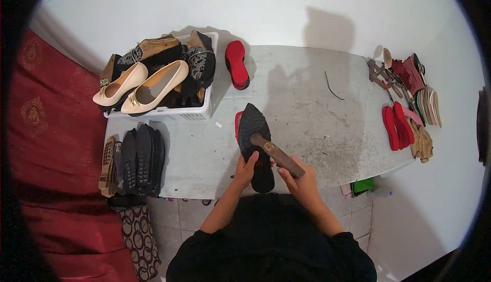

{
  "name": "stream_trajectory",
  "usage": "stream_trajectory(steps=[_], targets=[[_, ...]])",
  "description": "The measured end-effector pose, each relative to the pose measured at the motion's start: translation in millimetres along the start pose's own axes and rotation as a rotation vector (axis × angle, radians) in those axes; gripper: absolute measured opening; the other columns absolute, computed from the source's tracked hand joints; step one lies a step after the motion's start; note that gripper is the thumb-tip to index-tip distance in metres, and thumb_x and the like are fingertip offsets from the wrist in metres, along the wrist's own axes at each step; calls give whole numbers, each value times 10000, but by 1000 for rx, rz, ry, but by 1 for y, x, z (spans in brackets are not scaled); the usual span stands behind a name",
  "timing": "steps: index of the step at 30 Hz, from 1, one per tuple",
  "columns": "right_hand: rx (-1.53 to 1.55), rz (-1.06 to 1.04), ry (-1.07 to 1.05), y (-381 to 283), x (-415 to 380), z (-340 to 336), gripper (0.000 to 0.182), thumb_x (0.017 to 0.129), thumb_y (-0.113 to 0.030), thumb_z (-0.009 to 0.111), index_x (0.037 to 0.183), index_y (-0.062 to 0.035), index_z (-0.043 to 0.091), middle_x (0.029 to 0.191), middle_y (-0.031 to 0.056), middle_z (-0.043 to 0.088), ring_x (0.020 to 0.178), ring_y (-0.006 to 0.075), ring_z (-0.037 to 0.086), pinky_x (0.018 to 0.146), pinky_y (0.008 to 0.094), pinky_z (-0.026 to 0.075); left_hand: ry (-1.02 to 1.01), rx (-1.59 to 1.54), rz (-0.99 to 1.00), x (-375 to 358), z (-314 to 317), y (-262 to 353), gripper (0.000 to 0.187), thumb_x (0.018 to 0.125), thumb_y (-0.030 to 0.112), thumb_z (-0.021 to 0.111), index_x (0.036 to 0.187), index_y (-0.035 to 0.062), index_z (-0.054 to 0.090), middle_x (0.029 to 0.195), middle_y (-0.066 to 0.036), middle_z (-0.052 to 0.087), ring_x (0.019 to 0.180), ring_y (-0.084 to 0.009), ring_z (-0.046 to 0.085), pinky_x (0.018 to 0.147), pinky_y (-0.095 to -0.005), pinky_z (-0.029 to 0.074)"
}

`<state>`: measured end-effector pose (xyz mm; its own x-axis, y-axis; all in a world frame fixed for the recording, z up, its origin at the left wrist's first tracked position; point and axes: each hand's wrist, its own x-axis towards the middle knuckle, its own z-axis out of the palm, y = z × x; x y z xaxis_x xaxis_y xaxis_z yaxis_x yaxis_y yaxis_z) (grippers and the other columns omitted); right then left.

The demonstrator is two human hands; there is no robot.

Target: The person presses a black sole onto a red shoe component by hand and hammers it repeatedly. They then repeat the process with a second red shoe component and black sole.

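Observation:
My left hand grips a black shoe by its side, thumb on top. The shoe has a pointed, textured toe facing away from me and a small red mark inside. My right hand is closed around a brown, worn hammer, whose far end rests against the shoe near its textured part. Partly hidden under the toe is a red-edged piece. A red shoe sole lies farther off on the table.
On the left, a white basket holds cream pumps and dark wedge shoes. Black soles stand below it. To the right are red soles, a fan of insoles and hand tools. A black strip lies mid-table.

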<state>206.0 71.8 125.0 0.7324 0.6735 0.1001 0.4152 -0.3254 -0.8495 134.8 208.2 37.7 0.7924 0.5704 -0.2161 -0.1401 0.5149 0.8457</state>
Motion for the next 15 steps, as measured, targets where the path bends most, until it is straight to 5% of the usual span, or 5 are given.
stream_trajectory(steps=[12,15], targets=[[52,-116,158,-5,11,-8,171,822,-197,625,905,-52,585,687,113,604,615,284,612,548,298,456,-230,-49,-101,5,-11,-15,333,911,240,497,1103,-32,503,900,-147,628,774,-238,647,671,-333,532],[50,-99,155,-2,12,-14,167,821,-186,623,895,-43,580,654,106,582,581,274,594,528,292,443,-243,66,-85,3,-13,-17,390,887,276,514,1118,-37,481,926,-175,611,808,-300,642,716,-407,541]])
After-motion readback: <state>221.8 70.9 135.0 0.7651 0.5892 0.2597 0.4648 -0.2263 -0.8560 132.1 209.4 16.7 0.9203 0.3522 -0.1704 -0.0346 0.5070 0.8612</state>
